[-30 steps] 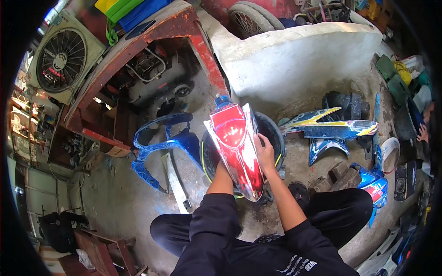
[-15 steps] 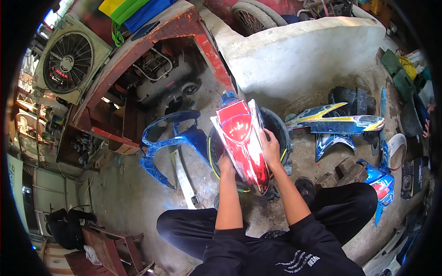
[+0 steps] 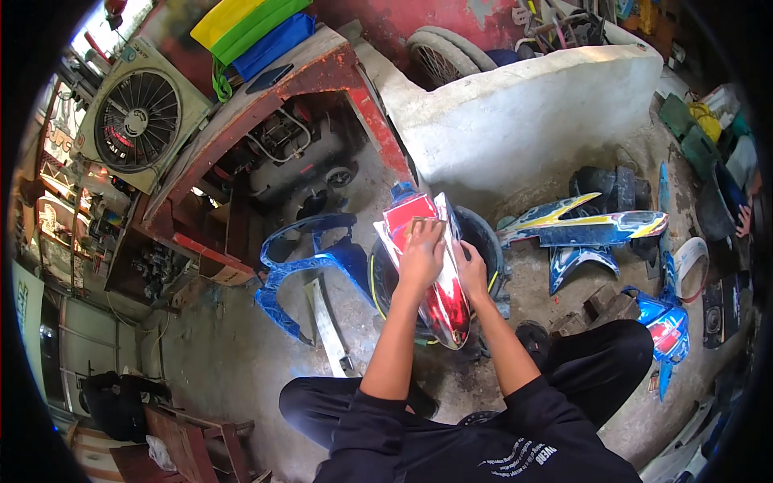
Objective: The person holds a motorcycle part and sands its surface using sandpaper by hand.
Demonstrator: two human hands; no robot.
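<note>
A glossy red and white motorcycle fender [image 3: 444, 312], blue at its far end, lies lengthwise before me over a dark round tub [image 3: 486, 230]. My left hand [image 3: 422, 256] is laid on the fender's upper face, fingers pressing a small tan-brown pad against it. Only the pad's edge [image 3: 419, 220] shows past the fingers, so its exact kind is unclear. My right hand [image 3: 472, 272] grips the fender's right edge, its thumb side on the rim and some fingers hidden beneath. The tub's inside is mostly covered by the fender.
To the left lie a blue fairing panel [image 3: 348, 262] and a pale narrow strip [image 3: 325, 326]. Blue, yellow and white body panels [image 3: 600, 227] sit at right, near wooden blocks [image 3: 616, 307]. Beyond are a red-framed workbench [image 3: 370, 121], a fan [image 3: 137, 122] and a low white wall [image 3: 523, 121].
My left hand has gone from the fender's left side to its top, now with a tan-brown pad under the fingers. My right hand keeps its hold on the right edge.
</note>
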